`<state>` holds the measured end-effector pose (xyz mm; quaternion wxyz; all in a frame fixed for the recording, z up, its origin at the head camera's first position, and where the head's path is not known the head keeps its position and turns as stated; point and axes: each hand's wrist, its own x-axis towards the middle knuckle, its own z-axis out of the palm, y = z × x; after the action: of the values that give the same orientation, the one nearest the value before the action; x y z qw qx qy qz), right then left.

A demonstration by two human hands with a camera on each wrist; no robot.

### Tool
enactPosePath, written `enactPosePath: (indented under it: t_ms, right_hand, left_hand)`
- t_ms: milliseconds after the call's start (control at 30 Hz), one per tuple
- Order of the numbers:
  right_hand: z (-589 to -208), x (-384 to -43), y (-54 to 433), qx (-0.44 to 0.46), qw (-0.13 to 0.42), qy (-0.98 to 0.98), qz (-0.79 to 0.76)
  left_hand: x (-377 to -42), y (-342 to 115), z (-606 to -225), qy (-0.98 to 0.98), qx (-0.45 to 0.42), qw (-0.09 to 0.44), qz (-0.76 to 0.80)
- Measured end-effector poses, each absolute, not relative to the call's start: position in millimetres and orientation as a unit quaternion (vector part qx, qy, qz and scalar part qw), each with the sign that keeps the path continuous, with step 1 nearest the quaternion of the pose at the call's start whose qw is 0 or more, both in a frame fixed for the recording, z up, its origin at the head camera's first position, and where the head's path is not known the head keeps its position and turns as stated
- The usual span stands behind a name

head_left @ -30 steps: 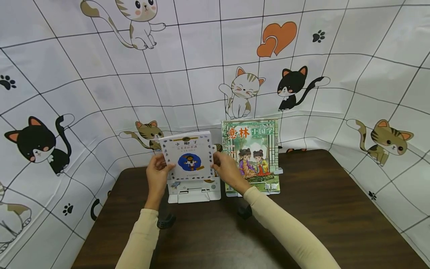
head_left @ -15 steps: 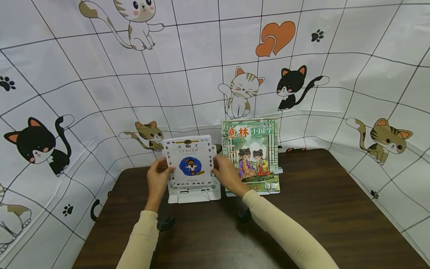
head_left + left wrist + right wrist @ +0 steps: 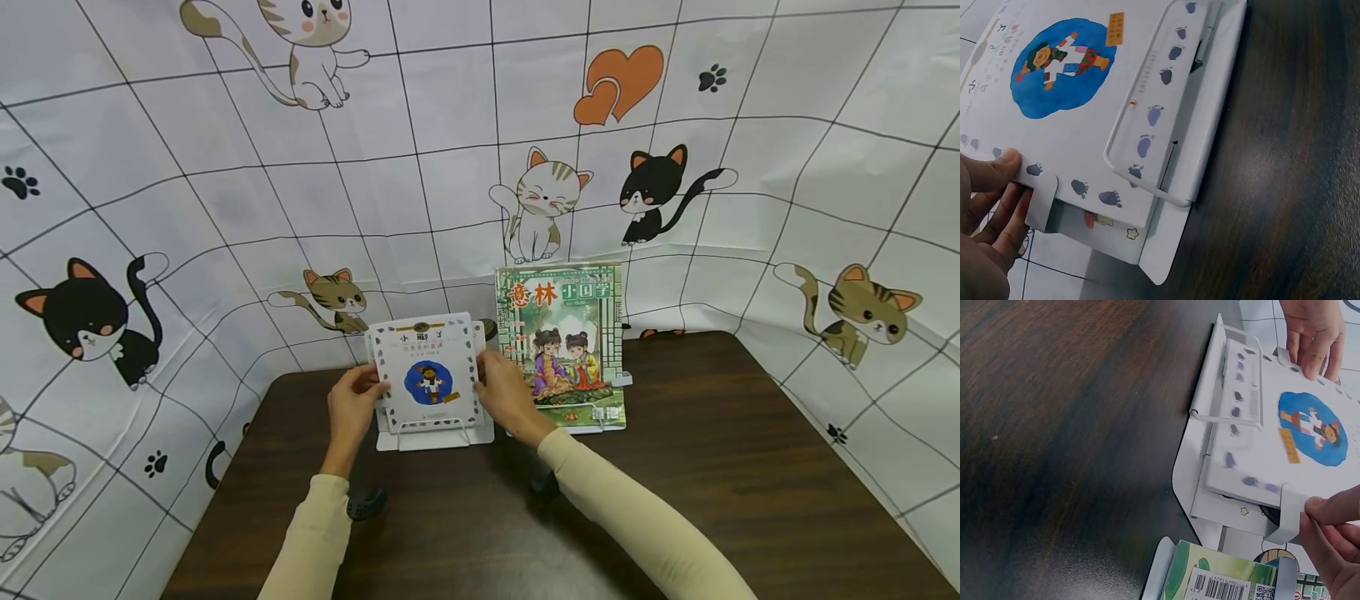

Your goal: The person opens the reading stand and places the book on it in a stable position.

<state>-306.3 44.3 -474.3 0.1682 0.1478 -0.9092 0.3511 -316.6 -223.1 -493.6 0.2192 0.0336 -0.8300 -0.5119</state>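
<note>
A white picture book (image 3: 427, 367), with a blue patch and a small figure on its cover, leans on a white book stand (image 3: 435, 440). The stand's wire holder (image 3: 1109, 153) lies across the front of the book's lower edge. My left hand (image 3: 352, 408) pinches the book's left edge, thumb on the cover and fingers behind, beside a white side clip (image 3: 1042, 203). At the right edge, my right hand (image 3: 510, 392) pinches the book with thumb and forefinger, close to the other side clip (image 3: 1290, 515). What lies behind the book is mostly hidden.
A green illustrated magazine (image 3: 562, 342) stands on a second stand to the right, partly behind my right forearm. Both stands rest on a dark wooden table (image 3: 675, 433). A white cloth with printed cats (image 3: 465, 125) hangs behind and at the sides.
Both hands have lowered the picture book. Its bottom edge has gone from above the stand's ledge to behind the wire holder. The magazine has not moved.
</note>
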Motion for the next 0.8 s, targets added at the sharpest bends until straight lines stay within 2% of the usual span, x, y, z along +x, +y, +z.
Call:
enactPosePath:
  t_ms: [233,800]
  right_hand:
    - [-479,-306,42,0.138,0.179,-0.906,0.358]
    - [-468,-297,56,0.151,0.199,-0.89,0.381]
  left_hand:
    - [-314,-223,-497,-0.835,0.035,0.21,-0.507]
    - [-306,-223,-495,-0.843,0.025,0.241,-0.481]
